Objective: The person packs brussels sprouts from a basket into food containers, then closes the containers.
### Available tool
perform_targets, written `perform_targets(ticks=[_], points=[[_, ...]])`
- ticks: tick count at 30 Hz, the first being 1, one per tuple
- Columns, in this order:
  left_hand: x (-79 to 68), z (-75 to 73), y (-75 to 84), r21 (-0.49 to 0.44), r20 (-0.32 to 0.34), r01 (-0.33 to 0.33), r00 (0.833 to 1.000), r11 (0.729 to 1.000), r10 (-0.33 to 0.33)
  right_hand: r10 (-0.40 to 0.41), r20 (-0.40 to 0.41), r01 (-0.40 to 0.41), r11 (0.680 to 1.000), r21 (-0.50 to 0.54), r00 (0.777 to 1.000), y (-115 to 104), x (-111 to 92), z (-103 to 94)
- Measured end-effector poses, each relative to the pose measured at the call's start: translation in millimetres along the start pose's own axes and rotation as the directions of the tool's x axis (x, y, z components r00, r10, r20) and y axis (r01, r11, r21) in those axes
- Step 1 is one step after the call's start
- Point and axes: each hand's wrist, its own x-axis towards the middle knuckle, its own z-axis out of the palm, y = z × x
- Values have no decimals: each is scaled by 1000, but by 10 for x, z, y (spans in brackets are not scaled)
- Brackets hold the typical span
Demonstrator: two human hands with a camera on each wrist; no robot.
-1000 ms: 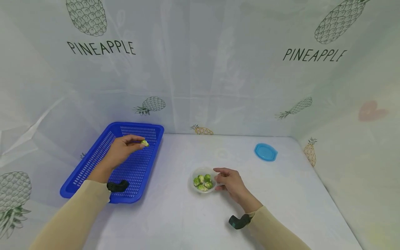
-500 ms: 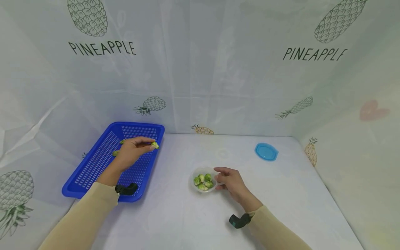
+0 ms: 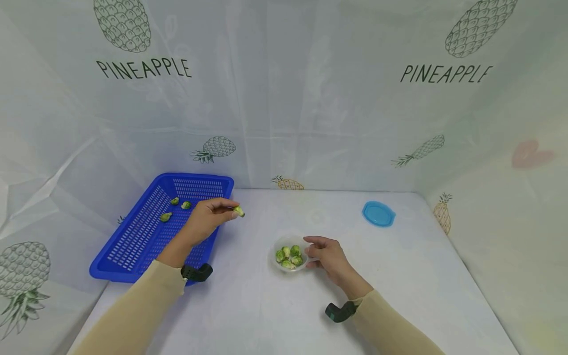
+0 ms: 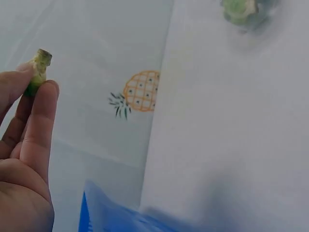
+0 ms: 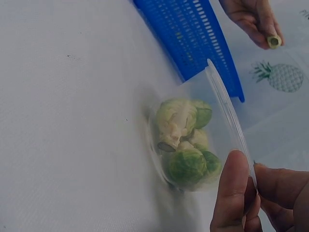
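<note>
Between the fingers of the left hand [image 3: 205, 220], pinching one Brussels sprout [image 3: 239, 211] at the very tips, thumb against forefinger, with the cut stem end pointing out and away from the palm. Holding it up in the air over the table [image 3: 266, 305], just past the right-hand rim of a blue basket [image 3: 198, 188]. To be seen left of those same fingers, down on the basket's slotted floor: three loose sprouts [image 3: 166, 217] — two close together toward the back, one nearer the person. Well to the right of the left fingers, and nearer the person too, gripping a clear bowl [image 3: 285, 240] with the right hand [image 3: 329, 259], thumb on one side of the edge and forefinger on the other. Standing with its mouth upward, just left of the right fingers; inside it, a small huddle of green sprouts [image 3: 287, 265], at least five to be made out from above. Beyond the right fingers and off to their right, well apart from them, a light-blue lid [image 3: 378, 214] lying on the table. Behind the fingers of both hands, a pale sheet [image 3: 288, 108] printed with pineapples. Below the fingers, at each wrist, a dark device [image 3: 196, 272] beside a beige sleeve [image 3: 137, 305].
</note>
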Motion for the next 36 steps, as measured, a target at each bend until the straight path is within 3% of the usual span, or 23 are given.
perform_targets(ticks=[9,18,26,36], points=[[-24,222,-33,13,8,9,1000,1000,-9,3,0,-3,1000,7,1000,-2,20,-6],[-48,535,-73,39,49,-7,999,999,5,4,6,-4,1000,17,1000,-2,16,-10],[-50,790,-118,6,84,3,996,1000,-4,4,5,-4,1000,14,1000,0,12,-3],[-88,1072,-155,37,124,25,992,999,-29,6,4,-6,1000,10,1000,4,7,11]])
